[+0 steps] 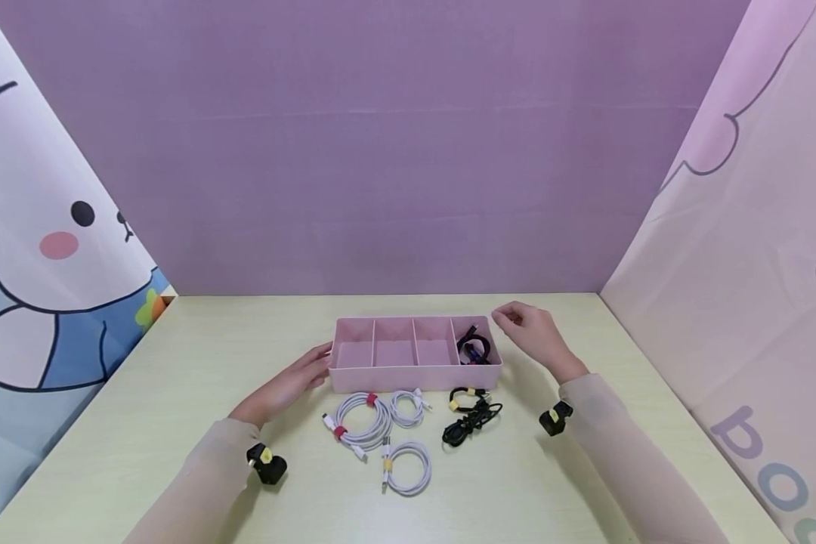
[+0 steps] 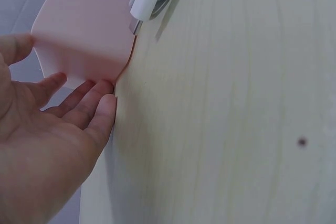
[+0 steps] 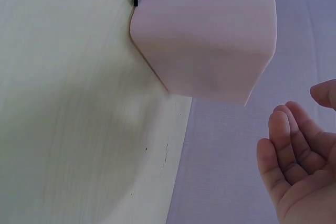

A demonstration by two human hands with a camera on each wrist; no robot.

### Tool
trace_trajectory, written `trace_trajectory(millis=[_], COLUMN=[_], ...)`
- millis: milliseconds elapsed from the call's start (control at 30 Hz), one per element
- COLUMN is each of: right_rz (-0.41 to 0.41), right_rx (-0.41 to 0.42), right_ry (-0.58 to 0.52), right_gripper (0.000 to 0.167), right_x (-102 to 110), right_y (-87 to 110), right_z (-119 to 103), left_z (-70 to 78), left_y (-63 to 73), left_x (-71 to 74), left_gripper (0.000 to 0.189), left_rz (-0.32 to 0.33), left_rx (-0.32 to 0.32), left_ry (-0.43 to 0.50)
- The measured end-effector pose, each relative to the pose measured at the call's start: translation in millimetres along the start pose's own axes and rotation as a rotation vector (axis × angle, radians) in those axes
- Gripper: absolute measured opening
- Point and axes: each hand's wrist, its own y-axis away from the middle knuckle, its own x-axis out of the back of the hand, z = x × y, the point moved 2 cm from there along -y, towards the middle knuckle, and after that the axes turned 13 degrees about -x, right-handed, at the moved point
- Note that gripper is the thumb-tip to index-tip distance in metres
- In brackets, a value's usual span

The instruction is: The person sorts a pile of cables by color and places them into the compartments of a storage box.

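Observation:
A pink divided box [image 1: 415, 378] stands on the table. Its rightmost compartment holds a coiled dark cable [image 1: 484, 344]; the other compartments are bare. My left hand [image 1: 299, 378] touches the box's left end, fingertips against its wall in the left wrist view. Off the box's right end, my right hand [image 1: 533, 336] hovers with loosely bent fingers and nothing in them. In front of the box lie a large white cable coil [image 1: 384, 423] with red ties, a small white coil [image 1: 418, 408], a white coil with a yellow tie [image 1: 428, 472] and two black cables, one bundled [image 1: 472, 423], one looped [image 1: 457, 394].
A purple backdrop [image 1: 394, 151] rises behind the table's back edge. Printed cloth panels stand on the left [image 1: 61, 302] and right [image 1: 741, 302]. The pale wooden table [image 1: 530, 499] extends in front and to both sides of the cables.

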Motion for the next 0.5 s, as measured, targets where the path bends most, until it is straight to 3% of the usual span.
trace_trajectory(millis=[500], right_rz=[-0.064], right_rx=[-0.016], right_ry=[0.014], right_gripper=[0.028], right_x=[5.1], right_y=[11.7], right_z=[-3.6], left_z=[-1.1], left_y=[-1.3], left_x=[-1.4], left_gripper=[0.06], left_rz=[0.01], left_rx=[-0.006], left_ry=[-0.013])
